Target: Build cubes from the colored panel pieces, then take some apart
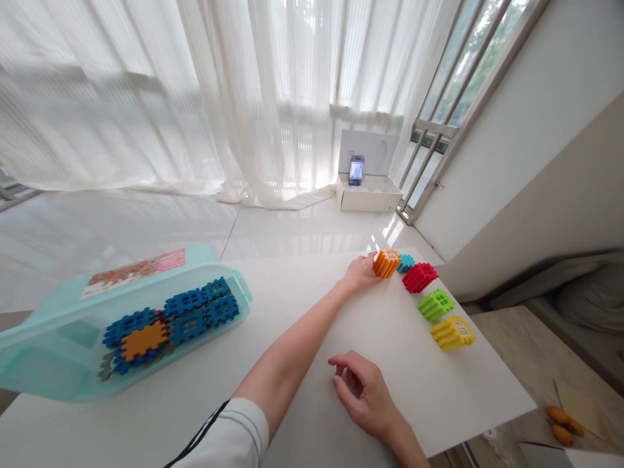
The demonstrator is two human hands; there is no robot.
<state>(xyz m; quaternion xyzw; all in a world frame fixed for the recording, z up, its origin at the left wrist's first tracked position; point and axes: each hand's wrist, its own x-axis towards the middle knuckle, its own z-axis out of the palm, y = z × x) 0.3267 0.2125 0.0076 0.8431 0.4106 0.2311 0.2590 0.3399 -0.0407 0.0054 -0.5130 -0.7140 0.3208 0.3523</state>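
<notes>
My left hand reaches across the table, its fingers closed on a stack of orange interlocking toy tiles. Just beyond that stack sits a small blue stack of tiles. A red stack, a green stack and a yellow stack follow along the table's right side. My right hand hovers over or rests on the white table, which I cannot tell. Its fingers are loosely curled with thumb and index finger apart, and nothing shows in it.
On the left, a pale teal plastic bin lies tipped on its side, with dark blue, grey and orange tiles inside. The white table ends at the right. Behind it, a phone leans in an open white box by the curtain.
</notes>
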